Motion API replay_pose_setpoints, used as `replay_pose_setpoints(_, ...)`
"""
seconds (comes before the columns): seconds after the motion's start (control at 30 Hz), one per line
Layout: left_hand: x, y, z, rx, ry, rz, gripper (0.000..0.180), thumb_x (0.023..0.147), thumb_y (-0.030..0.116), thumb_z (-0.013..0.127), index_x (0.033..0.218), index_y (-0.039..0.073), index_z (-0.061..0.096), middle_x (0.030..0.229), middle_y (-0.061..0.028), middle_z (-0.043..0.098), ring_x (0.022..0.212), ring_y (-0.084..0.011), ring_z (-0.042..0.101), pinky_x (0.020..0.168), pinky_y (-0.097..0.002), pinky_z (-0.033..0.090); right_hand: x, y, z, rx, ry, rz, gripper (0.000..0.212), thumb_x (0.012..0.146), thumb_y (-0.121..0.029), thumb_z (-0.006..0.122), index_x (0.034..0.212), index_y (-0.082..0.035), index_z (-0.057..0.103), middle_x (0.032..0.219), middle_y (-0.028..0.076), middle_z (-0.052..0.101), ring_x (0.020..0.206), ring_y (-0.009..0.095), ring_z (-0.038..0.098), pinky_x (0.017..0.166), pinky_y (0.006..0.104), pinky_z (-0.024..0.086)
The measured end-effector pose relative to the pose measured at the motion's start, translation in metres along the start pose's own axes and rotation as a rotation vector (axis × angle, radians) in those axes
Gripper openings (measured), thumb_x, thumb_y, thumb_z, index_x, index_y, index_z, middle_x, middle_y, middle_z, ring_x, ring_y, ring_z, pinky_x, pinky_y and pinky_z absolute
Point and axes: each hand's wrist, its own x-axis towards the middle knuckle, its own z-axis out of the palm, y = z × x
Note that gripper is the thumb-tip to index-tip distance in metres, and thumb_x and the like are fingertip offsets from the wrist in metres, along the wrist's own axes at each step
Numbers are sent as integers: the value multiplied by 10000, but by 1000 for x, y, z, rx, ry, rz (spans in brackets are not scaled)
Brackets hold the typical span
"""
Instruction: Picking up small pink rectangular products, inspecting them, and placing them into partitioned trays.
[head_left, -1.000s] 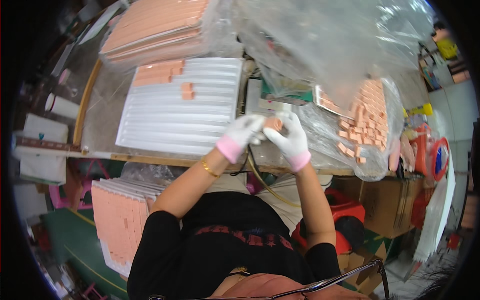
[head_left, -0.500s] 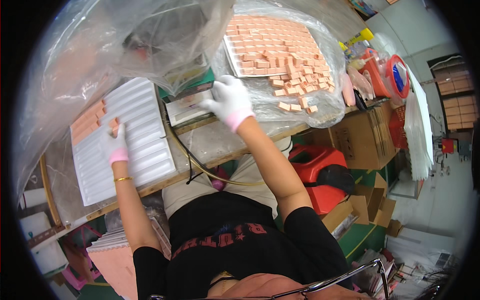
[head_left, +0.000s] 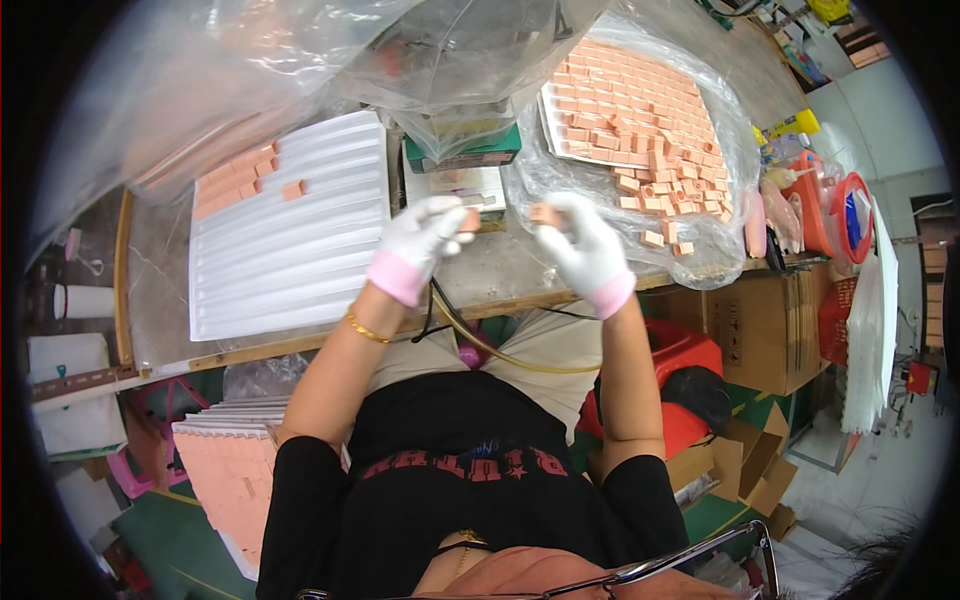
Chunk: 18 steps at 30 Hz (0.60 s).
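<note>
The table (head_left: 155, 290) extended beneath and beyond both hands. On it the tray (head_left: 290, 260) lay to the left of the left hand (head_left: 416, 242), well clear of it, with a cluster of blocks (head_left: 230, 183) at its far left corner and one loose block (head_left: 292, 190) nearer the hand. The pile (head_left: 685, 190) lay beyond and to the right of the right hand (head_left: 582, 248). The green box (head_left: 465, 152) stood beyond the gap between the hands. Smallest, the first block (head_left: 468, 221) sat at the left fingertips and the second block (head_left: 543, 214) at the right.

Half a second earlier, the left hand had been over the tray and the right near the green box; both had since come in front of the torso, each bearing a block.

The gloved hands stood apart, facing one another at near-equal height, elbows bent and forearms converging. Each was closed in a pinch, thumb against fingers, on its own block.
</note>
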Motion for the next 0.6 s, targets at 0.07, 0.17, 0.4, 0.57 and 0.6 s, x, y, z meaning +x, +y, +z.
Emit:
replay_pose_setpoints(0.07, 5, -6, 5, -43, -12, -40, 327, 879, 197, 651, 1116, -7, 556, 971, -63, 625, 766, -134, 627, 596, -193, 474, 10, 4, 24, -187, -6, -415, 348, 762, -40, 665, 1097, -49, 572, 983, 138, 600, 903, 281, 598, 789, 339, 486)
replay_pose_setpoints(0.17, -2, 2, 5, -1, 33, 0, 326, 875, 207, 657, 1106, -4, 565, 959, -61, 629, 740, -116, 620, 576, -184, 458, 19, -8, 32, -294, -68, -483, 373, 747, -25, 661, 1107, -41, 568, 935, 147, 578, 878, 316, 573, 758, 355, 475)
replay_pose_setpoints(0.4, -1, -13, 7, -169, -92, -79, 313, 863, 239, 674, 1052, -2, 608, 821, -12, 627, 618, -48, 545, 509, -155, 408, 10, 2, 48, 114, -74, -284, 460, 762, -102, 708, 1179, -32, 529, 1020, 122, 570, 862, 222, 595, 752, 329, 499)
replay_pose_setpoints(0.57, -4, -10, -13, -33, -196, -40, 381, 930, 303, 567, 1154, -5, 546, 908, -13, 621, 670, -32, 542, 538, -146, 424, 22, 4, 65, 113, -109, -172, 254, 719, -146, 740, 932, -37, 653, 959, 104, 550, 863, 196, 575, 757, 321, 479)
replay_pose_setpoints(0.6, -8, -1, -11, 194, -47, -23, 394, 949, 323, 521, 1172, -2, 529, 910, -14, 622, 672, -52, 551, 552, -165, 438, 28, 6, 65, 99, -92, -161, 254, 719, -146, 740, 932, -37, 653, 959, 104, 550, 863, 196, 575, 757, 321, 479)
